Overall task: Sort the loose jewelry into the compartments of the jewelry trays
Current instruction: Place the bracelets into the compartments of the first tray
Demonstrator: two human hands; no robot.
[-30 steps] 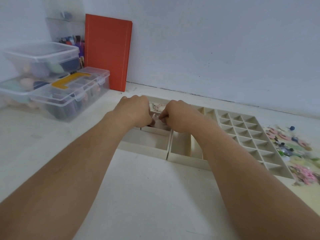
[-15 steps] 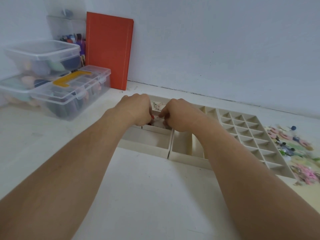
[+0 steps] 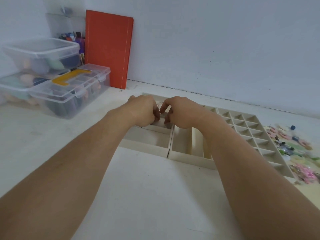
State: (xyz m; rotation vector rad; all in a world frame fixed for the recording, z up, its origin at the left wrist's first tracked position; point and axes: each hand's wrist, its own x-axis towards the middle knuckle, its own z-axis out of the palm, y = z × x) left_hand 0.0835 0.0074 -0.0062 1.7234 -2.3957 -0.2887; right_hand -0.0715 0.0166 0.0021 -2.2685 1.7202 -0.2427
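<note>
Your left hand [image 3: 143,110] and right hand [image 3: 180,112] are meeting over a rear compartment of the left jewelry tray [image 3: 149,144], fingers curling tightly; what they are pinching is hidden. Loose jewelry [image 3: 294,146] is lying beside the grid tray [image 3: 256,134].

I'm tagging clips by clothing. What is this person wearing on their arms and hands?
Nothing that shows: the left hand and right hand wear no gloves, rings or watch, and both forearms are uncovered to the frame's edge, with no sleeve in view.
</note>
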